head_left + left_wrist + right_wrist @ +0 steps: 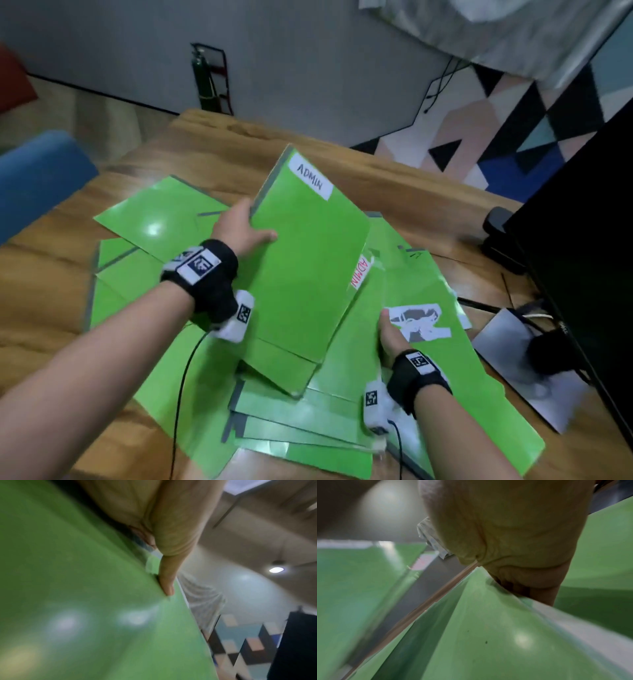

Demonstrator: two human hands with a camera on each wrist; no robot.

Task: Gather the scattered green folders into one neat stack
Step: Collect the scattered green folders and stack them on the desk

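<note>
A white label handwritten "ADMIN" in black sits at the far corner of the raised folder [308, 270], a glossy green sheet with a grey strip along its left edge. A second label [359, 273], "ADMIN" in red letters, shows on a folder just beneath its right edge. Further right, a long green folder [442, 346] carries a torn black-and-white printed picture [416, 323]; what it depicts cannot be made out.

The left hand [239, 228] clamps the raised folder's left edge, thumb on its face and fingers behind, holding it tilted above the pile. The right hand [390, 337] pinches the near-left edge of the long folder, thumb on top beside the picture.

The remaining green folders [154, 219] lie fanned and overlapping, flat on the wooden table [44, 274], spreading from the far left to the near right. A black monitor [582, 222] stands at the right, a creased grey sheet [513, 370] by its base.
</note>
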